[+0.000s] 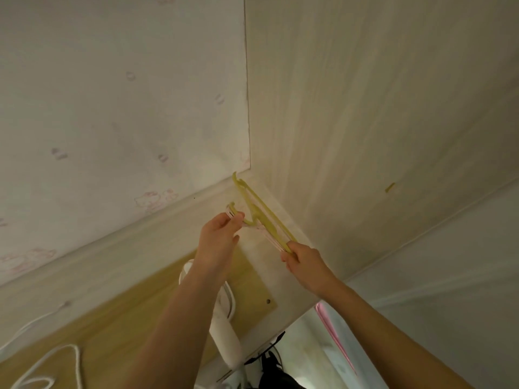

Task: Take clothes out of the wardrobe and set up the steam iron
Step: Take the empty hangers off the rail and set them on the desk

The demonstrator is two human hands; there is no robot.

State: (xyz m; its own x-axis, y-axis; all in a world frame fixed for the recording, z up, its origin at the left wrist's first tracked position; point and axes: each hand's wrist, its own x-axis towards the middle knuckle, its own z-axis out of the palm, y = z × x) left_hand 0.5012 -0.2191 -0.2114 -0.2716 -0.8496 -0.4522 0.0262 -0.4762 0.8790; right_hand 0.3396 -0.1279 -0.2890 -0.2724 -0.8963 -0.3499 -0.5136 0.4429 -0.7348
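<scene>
Both my hands hold a bunch of thin plastic hangers [259, 217], yellow-green ones over pale pink ones, near a pale wood wardrobe panel [365, 122]. My left hand [219, 237] pinches the hook end of the bunch. My right hand [302, 258] grips the far corner of the hangers. A white handheld steam iron [224, 329] lies below my left forearm, partly hidden by it. Its white cord [53, 363] loops over the wooden surface at the lower left. No clothes show on the hangers.
A wall with faint pink-patterned paper [112, 108] fills the left. A yellowish wooden surface [126, 318] lies under the iron. A pink strip [334, 335] and dark objects [272, 369] show at the bottom, beside a white surface [449, 276] on the right.
</scene>
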